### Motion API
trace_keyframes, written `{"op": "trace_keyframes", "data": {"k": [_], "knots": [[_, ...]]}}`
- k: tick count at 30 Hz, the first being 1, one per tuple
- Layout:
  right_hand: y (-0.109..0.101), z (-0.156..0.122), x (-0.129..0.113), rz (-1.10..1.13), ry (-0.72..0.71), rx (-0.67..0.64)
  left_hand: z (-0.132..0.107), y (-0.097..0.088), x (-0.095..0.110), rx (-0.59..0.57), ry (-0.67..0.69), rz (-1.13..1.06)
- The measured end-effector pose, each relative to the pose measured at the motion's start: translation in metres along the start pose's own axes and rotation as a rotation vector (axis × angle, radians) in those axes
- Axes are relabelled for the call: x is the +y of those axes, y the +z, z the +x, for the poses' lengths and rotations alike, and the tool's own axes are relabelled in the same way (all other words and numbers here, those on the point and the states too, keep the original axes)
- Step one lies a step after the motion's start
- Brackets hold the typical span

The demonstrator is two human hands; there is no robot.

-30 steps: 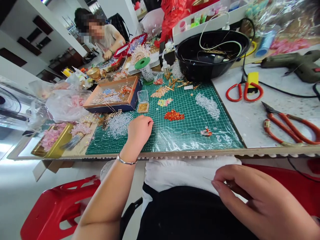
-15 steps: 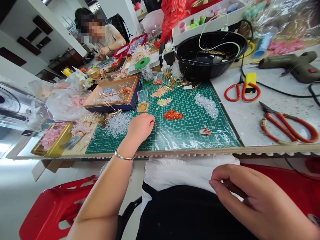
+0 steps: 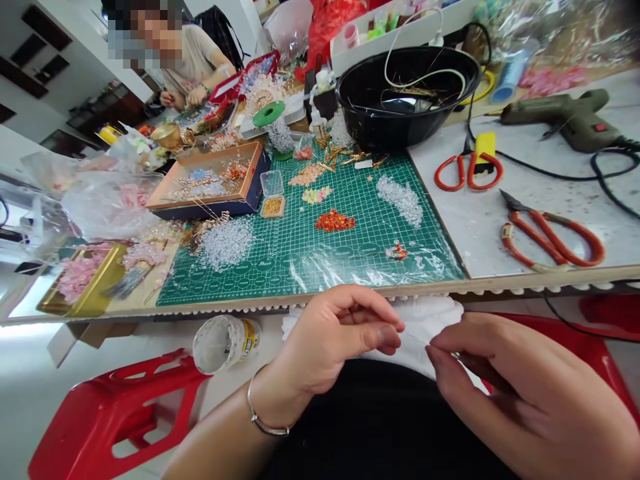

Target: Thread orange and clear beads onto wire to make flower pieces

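My right hand (image 3: 520, 387) is over my lap, thumb and forefinger pinching a thin wire (image 3: 419, 339) that points left. Facing it, my left hand (image 3: 340, 337) has its thumb and fingertips together near the wire's end; whatever may be between them is too small to make out. Beyond both hands lies a green cutting mat (image 3: 280, 270). It bears a pile of clear beads (image 3: 225, 245), a small box of gold beads (image 3: 273, 207), orange-red pieces (image 3: 335, 221), more clear pieces (image 3: 400, 200) and a small beaded piece (image 3: 397, 251).
Red-handled pliers (image 3: 555, 240), smaller red-handled cutters (image 3: 470, 175) and a glue gun (image 3: 575, 120) lie at right. A black basin (image 3: 400, 127) stands behind the mat. A cardboard box (image 3: 215, 180) sits at left. Across the table is another person (image 3: 200, 60). A red stool (image 3: 100, 427) stands below left.
My left hand has moved from the mat, beside the clear beads, back and right to the wire's end over my lap. My right hand keeps its pinch. The view has shifted slightly.
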State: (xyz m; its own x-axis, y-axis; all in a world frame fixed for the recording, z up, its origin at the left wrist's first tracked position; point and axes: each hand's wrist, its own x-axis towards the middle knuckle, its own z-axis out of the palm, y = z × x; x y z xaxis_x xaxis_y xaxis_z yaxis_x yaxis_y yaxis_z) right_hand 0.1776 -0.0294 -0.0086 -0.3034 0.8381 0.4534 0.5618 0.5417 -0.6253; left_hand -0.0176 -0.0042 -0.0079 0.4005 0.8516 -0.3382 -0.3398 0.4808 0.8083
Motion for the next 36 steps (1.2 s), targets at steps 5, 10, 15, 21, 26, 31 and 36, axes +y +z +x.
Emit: {"op": "trace_keyframes", "data": {"k": [5,10,15,21,26,31,36], "knots": [[-0.003,-0.001,0.000,-0.012,0.005,-0.013,-0.003,0.004,0.002,-0.008,-0.026,-0.017],[-0.004,-0.002,-0.001,0.009,0.027,-0.007,-0.003,0.007,0.001,0.010,-0.034,-0.002],[-0.005,-0.001,-0.002,0.017,0.021,-0.013,-0.003,0.006,-0.001,-0.009,-0.029,-0.006],[-0.004,0.001,-0.002,-0.003,0.008,-0.030,-0.003,0.007,-0.001,-0.004,-0.041,-0.021],[-0.001,0.003,-0.001,-0.018,-0.017,-0.018,-0.004,0.008,0.001,-0.019,-0.026,0.063],[-0.001,0.003,-0.001,-0.006,-0.041,-0.040,-0.008,0.013,0.007,0.001,0.072,0.360],[-0.001,-0.001,0.003,0.062,0.005,-0.106,-0.010,0.013,0.013,-0.004,0.108,0.654]]}}
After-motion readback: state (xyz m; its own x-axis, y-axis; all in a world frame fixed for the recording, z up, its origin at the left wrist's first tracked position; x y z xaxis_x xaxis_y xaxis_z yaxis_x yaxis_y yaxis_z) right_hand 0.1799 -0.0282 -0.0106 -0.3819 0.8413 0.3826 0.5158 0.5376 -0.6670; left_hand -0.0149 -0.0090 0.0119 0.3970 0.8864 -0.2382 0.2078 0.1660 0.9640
